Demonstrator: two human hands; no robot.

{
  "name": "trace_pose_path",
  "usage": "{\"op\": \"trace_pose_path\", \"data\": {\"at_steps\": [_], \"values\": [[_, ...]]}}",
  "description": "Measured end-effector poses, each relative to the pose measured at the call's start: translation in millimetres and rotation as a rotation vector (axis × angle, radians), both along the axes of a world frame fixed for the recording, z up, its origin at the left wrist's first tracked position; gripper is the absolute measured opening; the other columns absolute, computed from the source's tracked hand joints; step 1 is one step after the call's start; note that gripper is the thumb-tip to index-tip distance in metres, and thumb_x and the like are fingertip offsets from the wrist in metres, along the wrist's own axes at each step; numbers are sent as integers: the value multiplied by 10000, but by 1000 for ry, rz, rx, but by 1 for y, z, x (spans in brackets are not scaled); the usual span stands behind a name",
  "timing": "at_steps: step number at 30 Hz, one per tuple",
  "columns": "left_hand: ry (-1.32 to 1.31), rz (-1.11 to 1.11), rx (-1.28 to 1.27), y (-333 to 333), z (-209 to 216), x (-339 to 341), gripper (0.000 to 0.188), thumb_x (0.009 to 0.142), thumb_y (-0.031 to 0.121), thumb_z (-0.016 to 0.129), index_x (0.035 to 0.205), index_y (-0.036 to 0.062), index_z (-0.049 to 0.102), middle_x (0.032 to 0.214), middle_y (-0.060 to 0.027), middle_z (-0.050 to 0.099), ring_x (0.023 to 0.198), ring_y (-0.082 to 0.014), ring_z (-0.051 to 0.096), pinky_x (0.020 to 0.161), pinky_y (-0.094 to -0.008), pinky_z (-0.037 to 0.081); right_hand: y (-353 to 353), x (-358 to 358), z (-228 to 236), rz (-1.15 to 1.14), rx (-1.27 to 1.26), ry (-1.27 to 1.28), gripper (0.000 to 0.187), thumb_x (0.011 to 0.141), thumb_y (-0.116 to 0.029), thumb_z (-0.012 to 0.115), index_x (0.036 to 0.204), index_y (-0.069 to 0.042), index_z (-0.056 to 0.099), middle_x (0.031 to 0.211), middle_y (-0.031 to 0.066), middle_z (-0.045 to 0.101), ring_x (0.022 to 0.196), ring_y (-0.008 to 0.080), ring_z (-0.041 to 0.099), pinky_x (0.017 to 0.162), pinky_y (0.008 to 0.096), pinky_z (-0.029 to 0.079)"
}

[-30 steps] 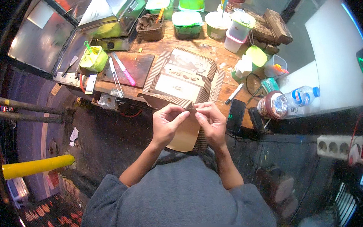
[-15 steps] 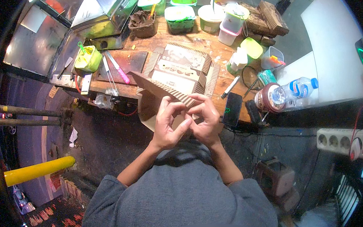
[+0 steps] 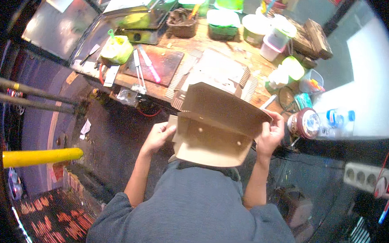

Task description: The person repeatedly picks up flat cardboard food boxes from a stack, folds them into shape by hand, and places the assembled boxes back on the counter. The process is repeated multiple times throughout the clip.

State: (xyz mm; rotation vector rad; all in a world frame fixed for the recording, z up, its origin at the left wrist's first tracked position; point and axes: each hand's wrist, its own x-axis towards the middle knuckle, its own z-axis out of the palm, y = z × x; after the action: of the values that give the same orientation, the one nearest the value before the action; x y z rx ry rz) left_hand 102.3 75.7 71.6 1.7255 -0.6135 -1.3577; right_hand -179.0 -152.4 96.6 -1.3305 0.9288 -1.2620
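Note:
A brown cardboard box [image 3: 220, 143], partly folded with its plain inside toward me, is held at the near edge of the table. My left hand [image 3: 158, 138] pinches a side flap of it between thumb and fingers. On the other side, my right hand [image 3: 271, 133] grips the corner where the raised lid panel meets the side. Behind the box lies a stack of flat printed cardboard boxes [image 3: 217, 69] with striped edges, partly hidden by the raised panel.
On the wooden table [image 3: 261, 90] stand a dark board [image 3: 166, 66] with a pink-handled knife [image 3: 149, 66], a yellow-green tub [image 3: 117, 50], a brown-filled tub [image 3: 182, 25] and several lidded containers. A brown-lidded jar [image 3: 305, 123] and a water bottle [image 3: 337, 117] lie right. A yellow pole [image 3: 43, 157] juts in left.
My hands have moved apart from their close pinch on the striped edge to opposite sides of the box. The box has turned, its inside now showing. The view has shifted.

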Motion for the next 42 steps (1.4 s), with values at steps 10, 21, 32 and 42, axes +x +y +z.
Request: {"op": "trace_pose_path", "data": {"at_steps": [10,21,32,42], "values": [[413,168,-241,86,-28,-34,321,984,192,580,1249,12,560,1141,-59,668,985,-143,654,880,-323,529,92,-13,-6,-106,-381,805,605,789,-23,694,1354,-10,476,1421,211,424,1341,407,380,1134,462,298],[233,169,-68,177,-118,-91,325,1036,270,473,1239,26,547,1065,-41,646,912,-130,615,827,-319,513,248,-5,-75,1171,690,457,241,915,-189,701,1079,-17,665,1004,29,690,936,108,627,873,283,497],[99,-69,37,218,-113,-84,297,938,138,628,1201,1,615,1065,-86,691,931,-164,636,817,-351,530,308,-2,-132,1181,590,495,131,891,-124,722,975,-46,659,931,-2,674,827,75,611,759,243,496],[-201,-99,178,247,-133,-116,327,889,220,685,1102,-24,642,1017,-157,714,905,-235,679,800,-394,521,334,1,-126,1132,620,677,190,857,-205,762,899,-28,709,827,3,686,793,74,594,729,252,482]]}}
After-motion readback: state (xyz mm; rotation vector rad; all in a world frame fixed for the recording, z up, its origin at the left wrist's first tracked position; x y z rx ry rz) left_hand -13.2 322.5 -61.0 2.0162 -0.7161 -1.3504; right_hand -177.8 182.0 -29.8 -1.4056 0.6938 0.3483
